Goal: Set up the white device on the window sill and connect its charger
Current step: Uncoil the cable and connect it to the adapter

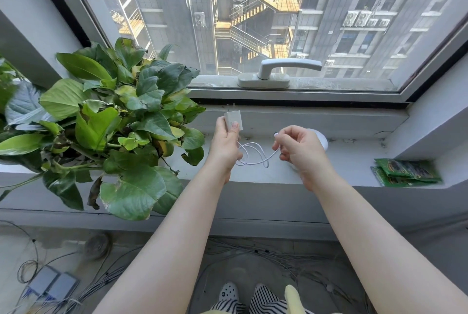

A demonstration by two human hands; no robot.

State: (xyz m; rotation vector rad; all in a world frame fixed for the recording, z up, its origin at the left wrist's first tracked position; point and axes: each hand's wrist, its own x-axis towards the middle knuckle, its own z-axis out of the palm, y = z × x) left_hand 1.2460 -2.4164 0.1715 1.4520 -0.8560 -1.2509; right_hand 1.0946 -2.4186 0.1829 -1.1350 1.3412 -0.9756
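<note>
My left hand (225, 146) grips a small white charger block (234, 120), held above the window sill (354, 161) with its metal prongs pointing toward the window. A thin white cable (253, 155) loops down from the block and across to my right hand (298, 147), which pinches the cable's plug end near its tip. A round white device (322, 140) rests on the sill just behind my right hand, mostly hidden by it.
A large leafy potted plant (114, 121) fills the sill's left side. Green packets (407, 173) lie at the sill's right end. The window handle (283, 70) sits on the frame above. Cables and grey boxes (54, 286) cover the floor below.
</note>
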